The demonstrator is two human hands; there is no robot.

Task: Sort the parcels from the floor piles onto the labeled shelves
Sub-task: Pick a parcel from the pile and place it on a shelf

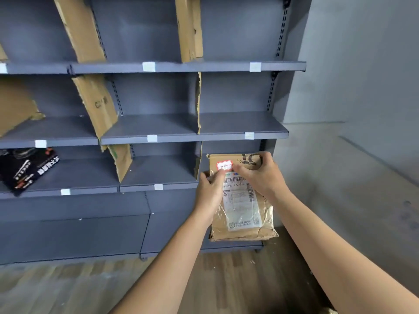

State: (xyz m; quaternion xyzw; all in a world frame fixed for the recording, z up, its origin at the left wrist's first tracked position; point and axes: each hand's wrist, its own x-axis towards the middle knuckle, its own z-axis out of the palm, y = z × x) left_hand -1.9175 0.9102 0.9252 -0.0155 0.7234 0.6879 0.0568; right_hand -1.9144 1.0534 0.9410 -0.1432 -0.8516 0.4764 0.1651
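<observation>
Both hands grip one parcel [243,225]. The left hand [209,189] pinches its upper left edge, fingertips curled onto the front face beside the barcode. The right hand [258,175] closes over the upper right part, fingers bent across the front and knuckles towards the camera. Both forearms reach forward and upward from the lower edge of the view, bare and nearly parallel, the left wrist bent slightly inward.

The parcel is held upright before the lowest right-hand compartment of a grey shelving unit [240,134]; whether its lower edge rests on the base shelf cannot be told. Torn cardboard dividers [95,105] separate the bays, and white tags [152,138] mark the front edges of the shelves. A black package [27,171] with white print lies in a bay at far left, well apart from the hands. A wood-patterned floor [68,288] runs below, and a grey wall [362,64] stands at right.

The parcel is brown cardboard, creased and wrapped with clear tape. It carries a red-bordered sticker [225,165] near the top and a white shipping label [241,207] with barcodes below.
</observation>
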